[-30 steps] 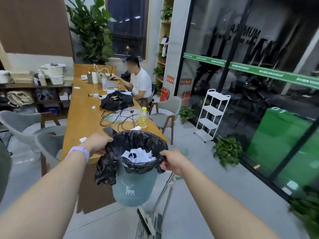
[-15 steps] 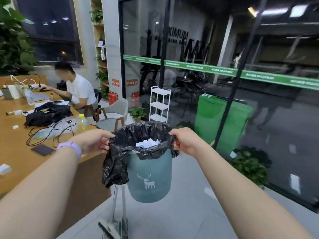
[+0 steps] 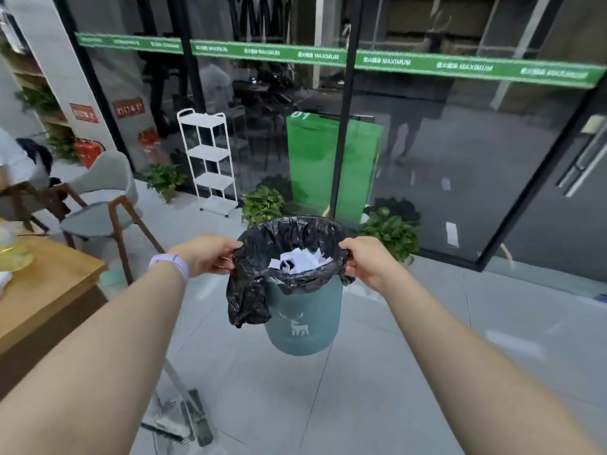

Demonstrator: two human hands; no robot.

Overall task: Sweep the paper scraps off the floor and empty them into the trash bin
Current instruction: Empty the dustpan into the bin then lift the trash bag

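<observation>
The left hand (image 3: pixel 210 257), a lilac band on its wrist, is pinching the crumpled black plastic liner (image 3: pixel 262 284) at the 9 o'clock side of the rim, fingers curled round the gathered film. The right hand (image 3: pixel 368 262) is gripping the same liner at the 3 o'clock side, fingers folded under the edge. Between them the round teal plastic trash bin with a white deer printed on its wall (image 3: pixel 300 326) is hanging clear of the pale grey tiled floor (image 3: pixel 377 389), held out in front of the person at arm's reach.

White paper scraps (image 3: pixel 299 259) are lying inside the liner, piled near the bin's mouth, so the sweeping and emptying seem largely done. No scraps are showing on the visible tiles, though motion blur is hiding fine detail, and pale marks at 3 o'clock on the floor cannot be told apart from reflections.

At 7 o'clock from the bin, the broom and dustpan set with metal handles (image 3: pixel 182 421) is resting on the floor, apart from both hands. At 9 o'clock the corner of a wooden table (image 3: pixel 49 290) is showing, with a grey upholstered chair on wooden legs (image 3: pixel 105 208) beyond it.

What is probably left is setting the bin down and putting the tools away.
</observation>
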